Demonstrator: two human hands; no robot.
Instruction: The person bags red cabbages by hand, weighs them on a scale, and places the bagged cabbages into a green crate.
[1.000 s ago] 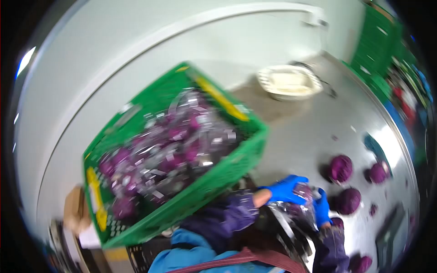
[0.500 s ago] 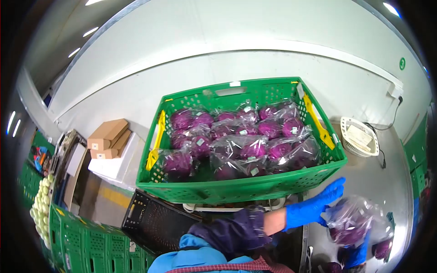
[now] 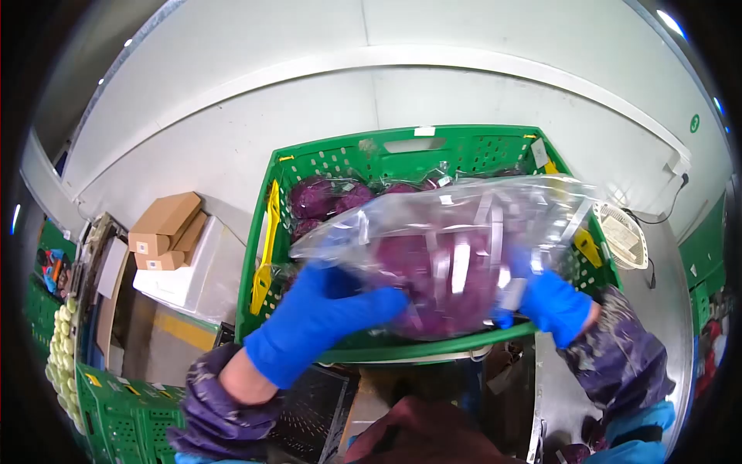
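A red cabbage in a clear plastic bag (image 3: 437, 282) is raised over the front part of a green crate (image 3: 402, 352), somewhat blurred by motion. My left hand (image 3: 317, 309), in a blue glove, grips its left side with the thumb across the front. On the other side my right hand (image 3: 549, 301), gloved too, holds the bag, its fingertips partly behind the plastic. Inside the crate lie more bagged red cabbages (image 3: 313, 197); the raised one hides most of them. Yellow handle clips (image 3: 267, 255) sit at the crate's ends.
To the right, a white plastic basket (image 3: 621, 236) stands on the metal table (image 3: 657, 325). Cardboard boxes (image 3: 166, 224) lie on a white box (image 3: 193, 271) at left. Below are a black crate (image 3: 309, 410) and green crates (image 3: 124, 421).
Both hands have come from the table at right to above the crate, bringing the bagged cabbage with them. The view has shifted slightly.
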